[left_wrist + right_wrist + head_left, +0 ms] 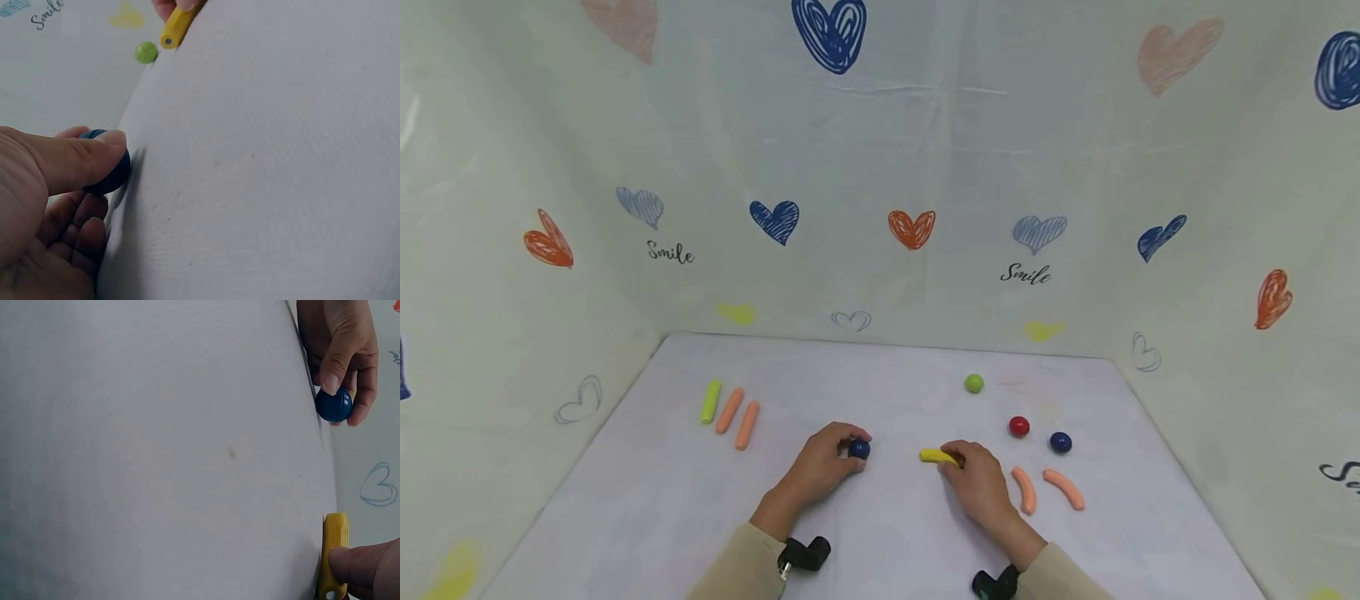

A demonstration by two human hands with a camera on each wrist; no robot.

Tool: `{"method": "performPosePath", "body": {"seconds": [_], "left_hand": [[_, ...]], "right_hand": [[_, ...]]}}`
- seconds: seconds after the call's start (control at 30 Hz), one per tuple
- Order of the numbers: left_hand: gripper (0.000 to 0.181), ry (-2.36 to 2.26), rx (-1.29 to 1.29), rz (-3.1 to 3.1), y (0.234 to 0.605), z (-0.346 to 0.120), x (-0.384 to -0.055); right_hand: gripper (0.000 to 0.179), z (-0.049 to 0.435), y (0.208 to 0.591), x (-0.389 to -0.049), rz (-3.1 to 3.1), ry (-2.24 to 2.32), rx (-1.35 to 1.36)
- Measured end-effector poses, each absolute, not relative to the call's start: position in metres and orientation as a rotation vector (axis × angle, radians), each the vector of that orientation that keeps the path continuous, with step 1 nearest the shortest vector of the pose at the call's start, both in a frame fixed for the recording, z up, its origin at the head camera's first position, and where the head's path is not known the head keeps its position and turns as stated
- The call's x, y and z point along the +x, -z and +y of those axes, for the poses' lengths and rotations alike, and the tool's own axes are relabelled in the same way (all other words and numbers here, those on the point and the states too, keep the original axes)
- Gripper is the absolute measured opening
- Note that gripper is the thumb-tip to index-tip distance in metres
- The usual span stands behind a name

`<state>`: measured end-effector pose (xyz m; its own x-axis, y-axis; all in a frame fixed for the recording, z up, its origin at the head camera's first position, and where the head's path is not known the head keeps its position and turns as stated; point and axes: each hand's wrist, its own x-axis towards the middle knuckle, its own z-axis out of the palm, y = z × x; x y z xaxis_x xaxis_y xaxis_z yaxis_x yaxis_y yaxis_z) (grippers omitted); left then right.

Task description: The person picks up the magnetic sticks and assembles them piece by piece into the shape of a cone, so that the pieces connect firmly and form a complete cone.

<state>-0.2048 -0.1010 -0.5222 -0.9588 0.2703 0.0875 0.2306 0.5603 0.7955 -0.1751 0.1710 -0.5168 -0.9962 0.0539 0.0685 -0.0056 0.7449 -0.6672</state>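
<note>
My left hand pinches a dark blue ball between thumb and fingers, low over the white table, left of centre. In the left wrist view, the thumb lies across the blue ball. To the right, my right hand pinches a short yellow rod that points toward the left hand. A small round hole shows in an end of the yellow rod in the left wrist view. The right wrist view shows ridges on the yellow rod. A gap separates the rod from the ball.
At the left lie a yellow-green rod and two straight orange rods. On the right are a green ball, a red ball, another blue ball and two curved orange pieces. A heart-printed curtain surrounds the table.
</note>
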Motion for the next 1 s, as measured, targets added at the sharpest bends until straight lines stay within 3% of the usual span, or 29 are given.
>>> {"method": "performPosePath", "body": {"seconds": [0.23,0.5,1.0], "left_hand": [[0.029,-1.372,0.445,2.728,0.521,-0.103,-0.198],[0.041,-1.374,0.32,2.719,0.523,-0.104,-0.197],[0.036,-1.426,0.319,2.704,0.522,-0.1,-0.196]], "right_hand": [[0.021,0.151,0.518,-0.181,-2.877,-1.088,0.03],[0.018,0.124,0.514,-0.186,-2.895,-1.14,0.084],[0.018,0.106,0.515,-0.189,-2.839,-1.258,0.089]]}}
